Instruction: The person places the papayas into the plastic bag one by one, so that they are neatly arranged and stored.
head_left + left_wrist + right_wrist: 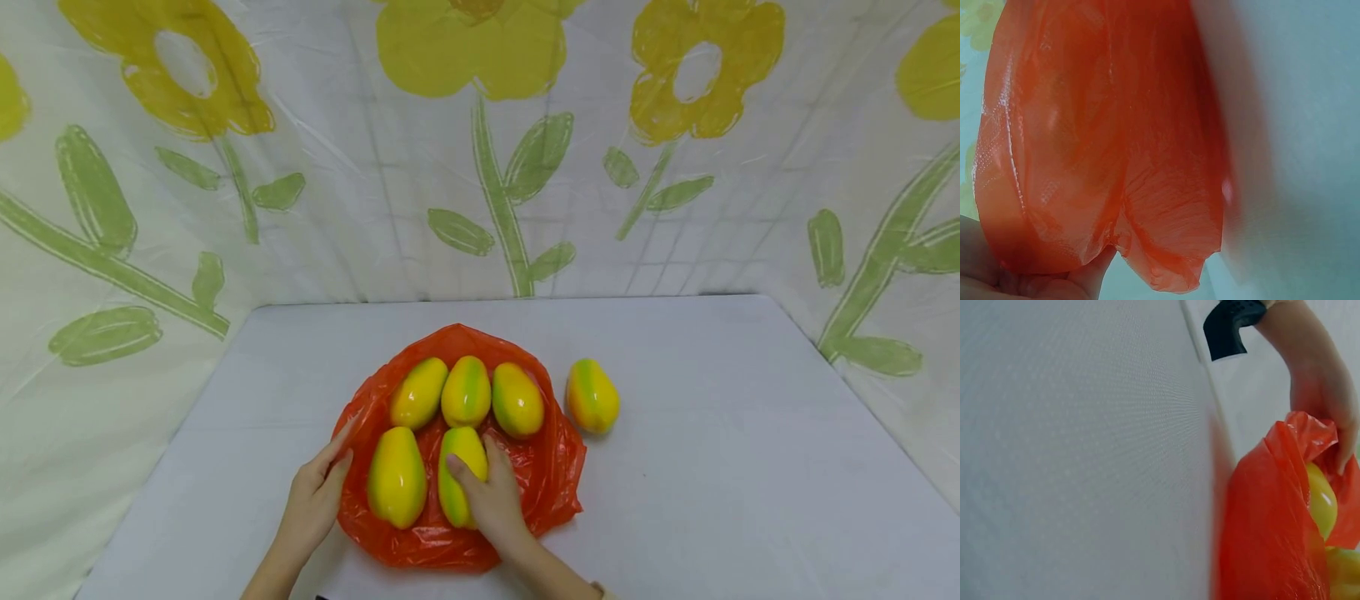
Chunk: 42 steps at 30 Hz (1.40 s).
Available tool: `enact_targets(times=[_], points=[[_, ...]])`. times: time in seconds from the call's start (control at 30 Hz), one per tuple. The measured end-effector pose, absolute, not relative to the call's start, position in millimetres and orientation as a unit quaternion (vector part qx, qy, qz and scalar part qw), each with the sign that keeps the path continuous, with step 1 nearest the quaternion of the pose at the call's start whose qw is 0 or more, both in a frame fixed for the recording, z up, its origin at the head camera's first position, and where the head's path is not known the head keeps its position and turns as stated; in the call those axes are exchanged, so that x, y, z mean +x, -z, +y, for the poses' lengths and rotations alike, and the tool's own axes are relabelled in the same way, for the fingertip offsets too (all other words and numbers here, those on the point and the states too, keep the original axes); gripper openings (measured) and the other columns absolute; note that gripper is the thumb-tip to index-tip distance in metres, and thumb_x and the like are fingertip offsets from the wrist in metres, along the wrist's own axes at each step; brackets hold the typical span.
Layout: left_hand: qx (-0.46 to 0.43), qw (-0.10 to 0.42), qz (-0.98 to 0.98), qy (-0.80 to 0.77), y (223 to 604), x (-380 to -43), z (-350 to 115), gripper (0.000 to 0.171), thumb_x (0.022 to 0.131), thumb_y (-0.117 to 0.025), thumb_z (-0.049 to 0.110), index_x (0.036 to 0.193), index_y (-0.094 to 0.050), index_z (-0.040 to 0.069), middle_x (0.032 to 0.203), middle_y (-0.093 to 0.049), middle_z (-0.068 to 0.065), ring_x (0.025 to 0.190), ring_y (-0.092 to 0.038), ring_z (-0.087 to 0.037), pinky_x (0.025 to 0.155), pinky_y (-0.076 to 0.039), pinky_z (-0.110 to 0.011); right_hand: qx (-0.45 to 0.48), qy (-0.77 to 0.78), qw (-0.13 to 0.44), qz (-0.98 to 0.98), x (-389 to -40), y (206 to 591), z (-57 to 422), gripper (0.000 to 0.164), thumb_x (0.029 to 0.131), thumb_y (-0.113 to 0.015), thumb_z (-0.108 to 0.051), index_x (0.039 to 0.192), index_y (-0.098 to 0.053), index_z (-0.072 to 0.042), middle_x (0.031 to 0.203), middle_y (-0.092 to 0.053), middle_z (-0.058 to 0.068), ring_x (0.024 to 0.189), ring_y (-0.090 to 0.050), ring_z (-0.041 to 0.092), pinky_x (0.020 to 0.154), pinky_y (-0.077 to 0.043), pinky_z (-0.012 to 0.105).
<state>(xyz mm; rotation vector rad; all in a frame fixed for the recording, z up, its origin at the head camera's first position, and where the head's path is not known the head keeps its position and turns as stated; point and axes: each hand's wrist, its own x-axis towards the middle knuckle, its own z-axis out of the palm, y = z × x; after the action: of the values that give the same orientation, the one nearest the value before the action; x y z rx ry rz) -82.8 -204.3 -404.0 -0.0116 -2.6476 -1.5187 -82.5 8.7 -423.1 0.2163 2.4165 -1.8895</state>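
A red plastic bag (540, 475) lies spread open on the table, its rim turned up around several glossy yellow-green papayas. Three of them, including a middle papaya (467, 392), sit in the far row. Nearer the front is a larger papaya (397, 479). Beside it, my right hand (495, 500) grips another papaya (453, 492), thumb on top and fingers along its right side. My left hand (315, 492) holds the bag's left rim; in the left wrist view its fingers (1054, 287) bunch the film. One papaya (592, 396) lies outside, right of the bag.
The white-covered table (712, 467) runs to a back edge below a white curtain (330, 208) printed with yellow flowers. Similar fabric hangs at both sides. A dark wrist device (1232, 325) shows near the left forearm in the right wrist view.
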Motion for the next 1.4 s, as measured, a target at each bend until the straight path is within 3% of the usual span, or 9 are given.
enact_targets(times=[0.07,0.13,0.53,0.7,0.87,1.4], points=[[-0.002,0.042,-0.867,0.496,403.2,-82.7,-204.2,0.041,0.100,-0.044,0.001,0.140,-0.044,-0.008,0.139,-0.046,-0.030,0.132,-0.040,-0.043,0.106,-0.031,-0.047,0.071,0.612,0.023,0.788,-82.4,424.3,6.7,0.080,0.093,-0.064,-0.041,0.142,-0.034,0.014,0.142,-0.036,0.037,0.130,-0.035,0.053,0.104,-0.030,0.066],[-0.003,0.041,-0.867,0.497,402.7,-82.6,-204.0,0.041,0.100,-0.044,0.001,0.140,-0.044,-0.009,0.139,-0.046,-0.030,0.132,-0.040,-0.044,0.105,-0.031,-0.050,0.071,0.613,0.019,0.787,-82.4,425.5,5.3,0.079,0.093,-0.064,-0.041,0.142,-0.034,0.014,0.142,-0.035,0.037,0.129,-0.035,0.053,0.104,-0.030,0.066],[0.006,0.025,-0.869,0.494,403.4,-84.0,-204.5,0.042,0.102,-0.043,0.003,0.142,-0.042,-0.006,0.140,-0.044,-0.030,0.133,-0.038,-0.045,0.106,-0.030,-0.051,0.085,0.625,0.022,0.775,-84.5,426.9,-3.9,0.078,0.093,-0.064,-0.039,0.143,-0.033,0.013,0.147,-0.027,0.038,0.133,-0.029,0.056,0.105,-0.028,0.068],[0.009,0.024,-0.870,0.492,403.5,-84.0,-204.5,0.042,0.102,-0.043,0.003,0.142,-0.042,-0.006,0.140,-0.045,-0.031,0.133,-0.038,-0.045,0.106,-0.031,-0.051,0.097,0.632,0.042,0.768,-86.1,427.2,-4.6,0.080,0.092,-0.064,-0.040,0.145,-0.032,0.010,0.150,-0.022,0.036,0.136,-0.021,0.055,0.106,-0.021,0.070],[0.015,0.017,-0.870,0.493,403.4,-84.5,-204.6,0.042,0.102,-0.043,0.004,0.143,-0.041,-0.006,0.140,-0.043,-0.031,0.133,-0.037,-0.046,0.107,-0.030,-0.052,0.098,0.629,0.057,0.769,-86.5,427.1,-3.6,0.081,0.091,-0.066,-0.038,0.146,-0.030,0.010,0.150,-0.020,0.037,0.136,-0.021,0.056,0.106,-0.022,0.071],[0.011,0.028,-0.870,0.492,405.1,-85.1,-204.5,0.042,0.101,-0.043,0.003,0.142,-0.042,-0.007,0.139,-0.044,-0.031,0.133,-0.038,-0.045,0.106,-0.031,-0.051,0.069,0.632,0.057,0.770,-85.1,419.1,11.8,0.083,0.092,-0.065,-0.040,0.147,-0.027,0.010,0.149,-0.030,0.032,0.137,-0.027,0.049,0.109,-0.023,0.065]])
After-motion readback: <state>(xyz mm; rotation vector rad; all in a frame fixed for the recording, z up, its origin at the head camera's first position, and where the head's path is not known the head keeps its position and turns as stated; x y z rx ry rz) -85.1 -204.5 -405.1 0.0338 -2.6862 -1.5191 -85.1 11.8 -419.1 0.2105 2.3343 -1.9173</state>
